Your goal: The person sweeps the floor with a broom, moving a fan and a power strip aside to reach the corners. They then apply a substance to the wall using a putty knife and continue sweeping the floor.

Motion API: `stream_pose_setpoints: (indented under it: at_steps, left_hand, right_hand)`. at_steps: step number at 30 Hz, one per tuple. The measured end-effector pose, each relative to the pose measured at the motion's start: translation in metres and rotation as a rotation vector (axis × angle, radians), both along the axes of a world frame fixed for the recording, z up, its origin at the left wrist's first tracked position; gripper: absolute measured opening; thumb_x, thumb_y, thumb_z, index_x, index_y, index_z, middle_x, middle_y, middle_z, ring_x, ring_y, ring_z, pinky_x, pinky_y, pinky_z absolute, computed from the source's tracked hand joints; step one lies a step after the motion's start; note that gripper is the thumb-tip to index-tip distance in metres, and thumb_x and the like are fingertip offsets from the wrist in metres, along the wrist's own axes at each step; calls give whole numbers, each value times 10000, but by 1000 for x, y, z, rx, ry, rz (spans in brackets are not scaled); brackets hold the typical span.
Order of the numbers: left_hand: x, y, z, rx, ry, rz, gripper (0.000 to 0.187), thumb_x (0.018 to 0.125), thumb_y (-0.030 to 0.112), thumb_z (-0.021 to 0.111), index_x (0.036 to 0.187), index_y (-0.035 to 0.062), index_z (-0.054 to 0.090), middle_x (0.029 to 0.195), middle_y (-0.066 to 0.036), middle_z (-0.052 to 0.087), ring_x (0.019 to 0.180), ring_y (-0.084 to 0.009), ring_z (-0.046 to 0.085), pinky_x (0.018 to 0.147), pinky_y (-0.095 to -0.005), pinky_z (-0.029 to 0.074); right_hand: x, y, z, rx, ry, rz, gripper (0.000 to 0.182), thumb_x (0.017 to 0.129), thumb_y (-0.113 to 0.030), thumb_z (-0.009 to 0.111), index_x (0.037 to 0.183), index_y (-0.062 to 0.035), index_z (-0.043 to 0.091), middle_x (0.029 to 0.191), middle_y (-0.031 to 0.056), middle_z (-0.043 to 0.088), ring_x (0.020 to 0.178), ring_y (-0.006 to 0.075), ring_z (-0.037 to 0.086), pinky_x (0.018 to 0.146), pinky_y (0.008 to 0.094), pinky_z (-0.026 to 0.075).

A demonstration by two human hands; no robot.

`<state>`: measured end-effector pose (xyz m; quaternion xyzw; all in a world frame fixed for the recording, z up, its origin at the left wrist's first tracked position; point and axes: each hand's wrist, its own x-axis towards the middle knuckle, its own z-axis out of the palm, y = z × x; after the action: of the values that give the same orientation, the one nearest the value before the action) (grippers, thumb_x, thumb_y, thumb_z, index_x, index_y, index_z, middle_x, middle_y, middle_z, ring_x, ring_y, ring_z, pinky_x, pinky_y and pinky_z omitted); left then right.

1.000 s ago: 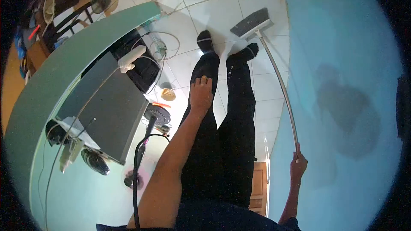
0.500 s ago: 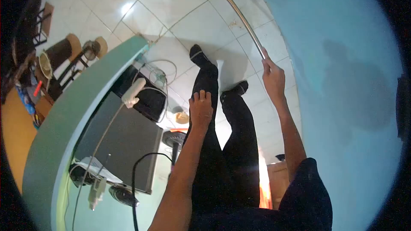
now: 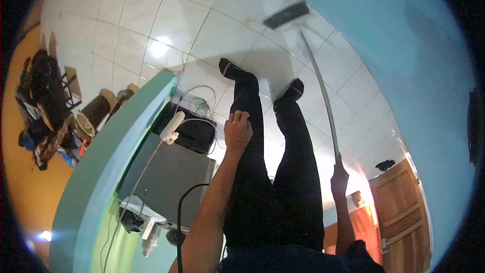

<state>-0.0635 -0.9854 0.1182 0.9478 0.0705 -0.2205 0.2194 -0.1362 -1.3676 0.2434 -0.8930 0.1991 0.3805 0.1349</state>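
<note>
- Fingers of the right hand (image 3: 339, 179) gripped the long metal broom handle (image 3: 323, 98).
- Left hand (image 3: 237, 130) lay open, fingers flat on the black-trousered thigh (image 3: 252, 172).

White tiled floor (image 3: 151, 25), power strip (image 3: 172, 126), dark cabinet (image 3: 172, 177), wooden door (image 3: 404, 207), blue wall (image 3: 404, 60)

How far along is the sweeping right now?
Done: can't tell; no dirt pile shows on the tiled floor. In hand: right hand grips the broom, head by the blue wall; left hand rests on the thigh. Left: floor beside the cables.
</note>
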Motion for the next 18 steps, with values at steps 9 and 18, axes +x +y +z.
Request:
stream_pose_setpoints:
  at_steps: [9, 18]
  left_hand:
    - [-10, -24, -5, 38, 35, -79, 168, 774, 72, 608, 938, 69, 574, 889, -120, 570, 839, -330, 575, 706, -443, 511]
    - [-18, -40, 8, 69, 27, -190, 165, 785, 57, 602, 946, 67, 567, 904, -126, 570, 881, -330, 586, 724, -433, 517]
  right_hand:
    - [-95, -67, 48, 12, -143, 19, 416, 960, -165, 529, 1372, -115, 499, 643, 162, 546, 452, 185, 415, 440, 347, 368]
    - [105, 35, -106, 191, -342, 352, 415, 867, -145, 581, 1272, -233, 550, 758, 131, 586, 647, 324, 618, 555, 429, 511]
